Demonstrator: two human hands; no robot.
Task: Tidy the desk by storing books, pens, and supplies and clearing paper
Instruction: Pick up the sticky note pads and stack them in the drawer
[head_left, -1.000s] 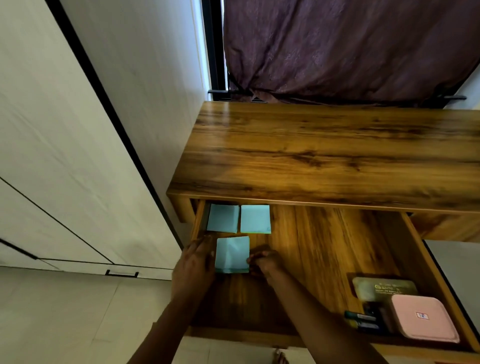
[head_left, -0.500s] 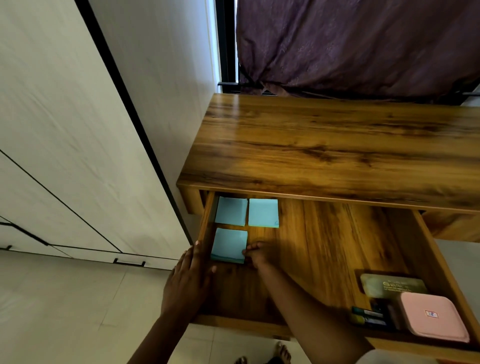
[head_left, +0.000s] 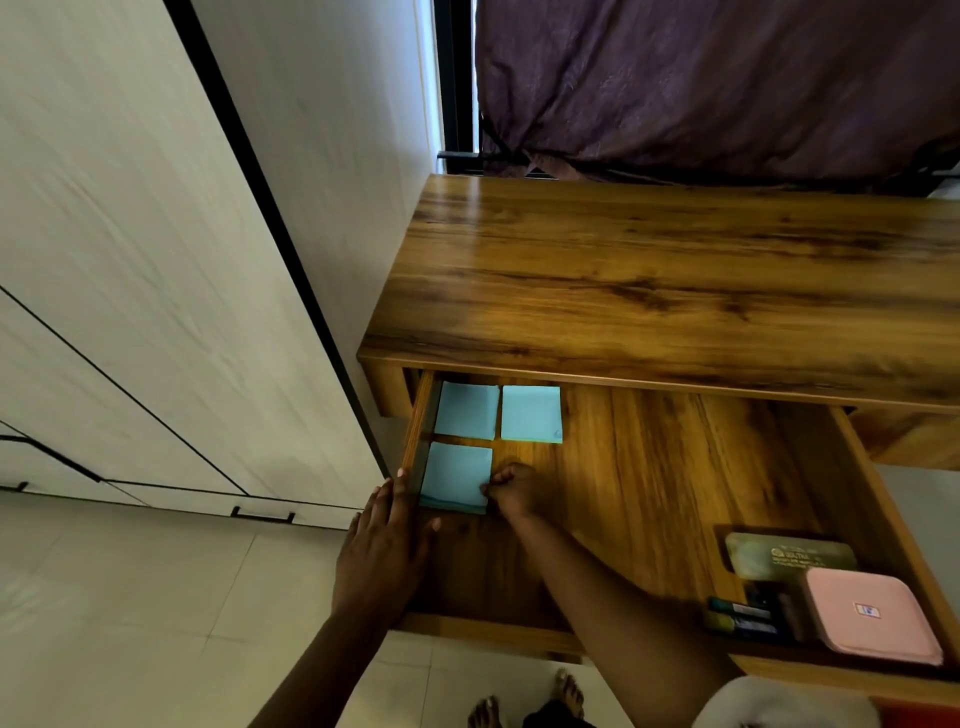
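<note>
Right grip (head_left: 514, 491): fingers curling together, pinching the right edge of the near pad (head_left: 456, 475).
Left grip (head_left: 382, 545): fingers lying spread and flat over the drawer (head_left: 649, 519) left wall, holding nothing.
Near pad: lying in the drawer's left corner, just beside two far pads (head_left: 467, 410) (head_left: 531, 414).
Pink case (head_left: 872, 616): sitting at the drawer's right, with markers (head_left: 743, 618) beside it.
Counter (head_left: 675, 280): standing above the drawer.

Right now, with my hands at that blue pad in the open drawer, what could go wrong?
The left hand rests over the drawer's left wall, close under the desk top; pushing the drawer shut now could pinch its fingers. The right hand presses the near blue pad by its right edge, so a hard nudge could skew it against the two pads behind or fan its sheets.
</note>
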